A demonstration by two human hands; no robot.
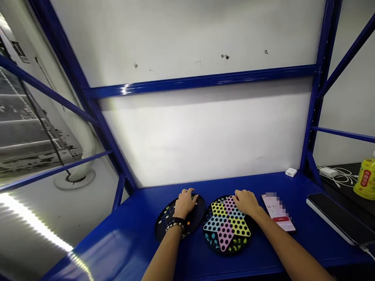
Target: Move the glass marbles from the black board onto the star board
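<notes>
A round black tray (160, 230) with small loose pieces lies on the blue table. My left hand (184, 203), wearing a beaded bracelet and a dark band, is over this tray, its thumb and forefinger apart and nothing visible between them. Beside it on the right is a round Chinese checkers board (225, 224) with a pink, yellow and light-blue star full of dark holes. Small coloured pieces sit in its rim pockets. My right hand (246, 201) is at the board's upper right edge with the fingers closed; whatever the fingertips hold is hidden.
Right of the board lies a phone (278, 212) with a lit screen. A black-topped device (341, 216) with a cable and a small white case (291, 172) are farther right. Blue frame posts and a crossbar (202, 80) surround the table. A yellow bottle (365, 179) stands far right.
</notes>
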